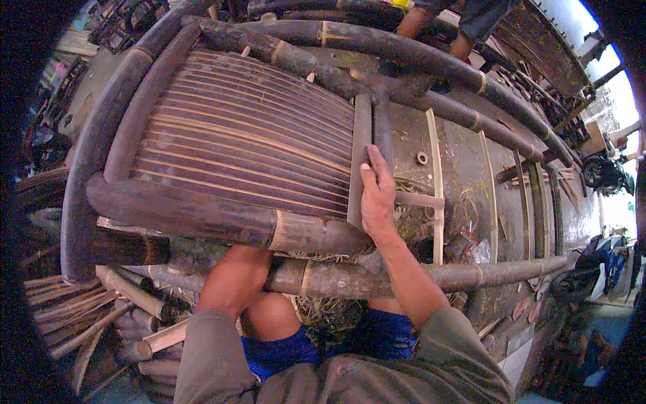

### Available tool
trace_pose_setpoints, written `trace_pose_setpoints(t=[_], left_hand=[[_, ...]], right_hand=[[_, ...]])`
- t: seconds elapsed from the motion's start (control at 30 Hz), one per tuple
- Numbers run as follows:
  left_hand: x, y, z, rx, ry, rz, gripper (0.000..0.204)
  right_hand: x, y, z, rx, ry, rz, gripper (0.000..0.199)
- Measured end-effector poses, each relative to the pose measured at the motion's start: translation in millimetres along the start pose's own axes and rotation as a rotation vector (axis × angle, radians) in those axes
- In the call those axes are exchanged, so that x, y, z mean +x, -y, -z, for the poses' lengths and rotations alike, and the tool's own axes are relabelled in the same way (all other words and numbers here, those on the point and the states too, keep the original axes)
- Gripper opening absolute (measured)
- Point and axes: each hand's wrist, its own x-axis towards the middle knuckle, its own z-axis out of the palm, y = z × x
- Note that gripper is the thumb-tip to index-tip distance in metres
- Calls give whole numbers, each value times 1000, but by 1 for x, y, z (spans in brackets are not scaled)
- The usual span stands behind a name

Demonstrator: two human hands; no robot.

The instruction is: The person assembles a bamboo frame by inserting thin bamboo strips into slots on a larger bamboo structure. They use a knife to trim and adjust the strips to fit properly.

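Note:
A dark bamboo frame (202, 210) holds a panel of thin bamboo slats (249, 128), which run lengthwise with narrow light gaps between them. At the panel's right end stands a flat bamboo crossbar (361, 128). My right hand (378, 195) lies against that crossbar, its thumb and fingers stretched out along it. My left forearm (235, 279) reaches in under the frame's near rail, and the hand itself is hidden beneath. Just right of my right hand, a short flat bamboo piece (420, 199) meets a thin upright strip (437, 182).
Thick bamboo poles (471, 275) run along the near side and the far side. Further thin crosspieces (489, 195) span the right part. Cut bamboo lengths (158, 337) are stacked at lower left. Across the far poles, another person's arm (416, 21) shows. A tape roll (422, 158) lies on the floor.

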Motion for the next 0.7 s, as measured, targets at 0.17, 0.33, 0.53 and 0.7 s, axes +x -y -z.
trace_pose_setpoints(t=[0.17,0.33,0.53,0.7], left_hand=[[-5,-1,6,22,-7,4,39],[-1,-24,2,4,-4,-53,40],[-11,-43,1,19,-5,-76,41],[-12,-55,-3,12,-4,-91,42]], right_hand=[[-1,7,-7,30,18,-9,49],[0,4,-2,-37,5,1,48],[-2,10,-6,-14,25,-13,49],[-2,0,-4,-53,9,-17,50]])
